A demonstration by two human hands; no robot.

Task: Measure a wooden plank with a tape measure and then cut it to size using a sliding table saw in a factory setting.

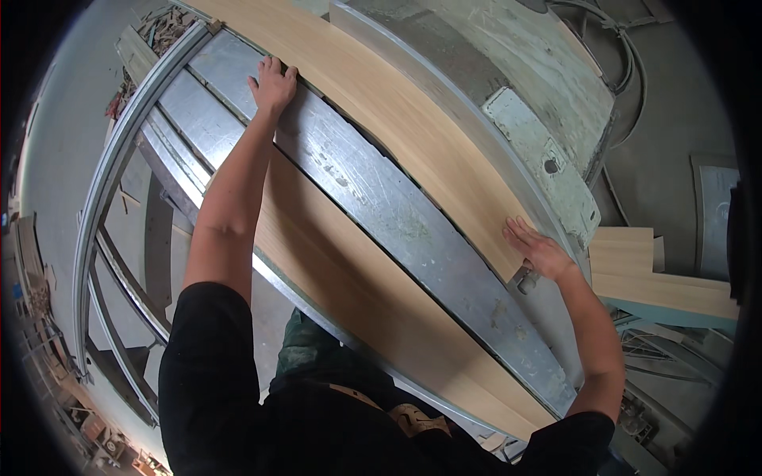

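A long, light wood-grain board [397, 119] lies along a straight metal fence [468, 131]. My right hand [544, 250] rests on its near right end, fingers stretched out and flat near the corner. My left hand [274, 86] is farther up on the left, fingers spread over the edge of the scratched metal table strip [373, 194], beside that board. Neither hand grips anything. A second wood-grain board [341, 254] lies on the side of the strip closer to my body, with my left arm's shadow across it.
A curved-looking metal rail frame [107, 166] stands at the left. Beyond the fence is a worn machine table with a pale plate [540, 155]. More cut board pieces [635, 262] lie at the right. Wood scraps [171, 32] are heaped at the far left.
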